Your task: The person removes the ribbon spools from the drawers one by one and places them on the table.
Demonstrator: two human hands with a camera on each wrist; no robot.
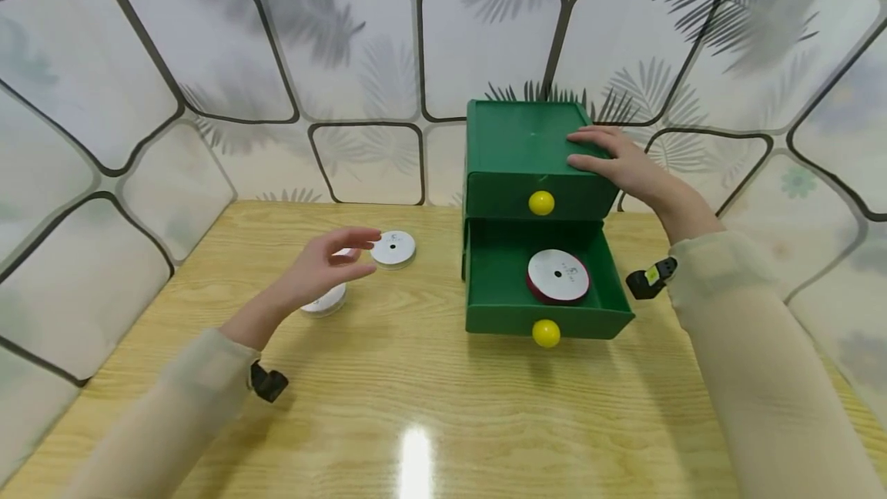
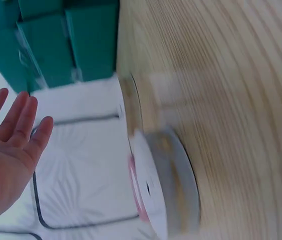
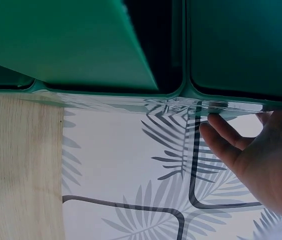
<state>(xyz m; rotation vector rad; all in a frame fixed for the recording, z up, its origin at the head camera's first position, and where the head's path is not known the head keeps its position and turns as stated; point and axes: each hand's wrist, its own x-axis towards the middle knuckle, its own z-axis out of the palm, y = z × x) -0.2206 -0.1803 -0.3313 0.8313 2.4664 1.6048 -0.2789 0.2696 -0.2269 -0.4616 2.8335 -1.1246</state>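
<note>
My left hand hovers over the left of the table, fingers extended and holding nothing. Near it lie white-faced ribbon spools: one just past the fingertips, another partly hidden below the hand. The left wrist view shows a spool wound with greyish ribbon and a pink edge behind it. My right hand rests on the right top edge of a green drawer cabinet, fingers lying across it. The lower drawer is pulled out, and a spool with red ribbon lies inside.
The drawers have yellow round knobs. The upper drawer appears closed. Patterned white sheeting stands behind and beside the wooden table. Dark wrist cameras sit on both sleeves.
</note>
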